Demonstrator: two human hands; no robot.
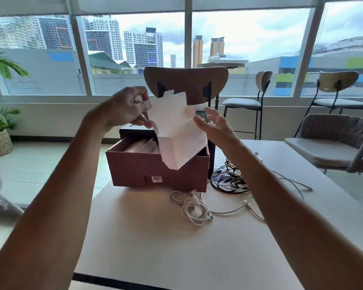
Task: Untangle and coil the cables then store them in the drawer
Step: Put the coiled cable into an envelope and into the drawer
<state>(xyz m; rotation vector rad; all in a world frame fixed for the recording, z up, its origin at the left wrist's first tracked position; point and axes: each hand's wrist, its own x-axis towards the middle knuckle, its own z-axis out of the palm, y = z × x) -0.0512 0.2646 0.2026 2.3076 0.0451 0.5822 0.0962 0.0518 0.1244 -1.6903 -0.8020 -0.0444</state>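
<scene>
Lying nearest, in front of the drawer: a white cable [194, 208], loosely coiled on the table [155, 237], just off the drawer's front right corner.
Right of the drawer: a heap of dark and pale tangled cables [231, 178] close beside it; a thin grey cable [289, 183] trails further right.
Drawer [134, 170]: brown, pulled out of its dark case, with pale rolls inside on the left.
Carton [176, 130]: white, flap raised, held above the drawer's right half; its lower corner hides part of the front wall and blocks the view into that side.
Left hand [124, 107]: above the drawer's back left, fingers curled and pinching the flap's left edge.
Right hand [214, 126]: above the drawer's right, fingers spread and loose beside the carton; whether they touch it I cannot tell.
Behind the drawer: a brown chair [187, 82], partly covered by the carton; beyond it, windows [249, 49].
</scene>
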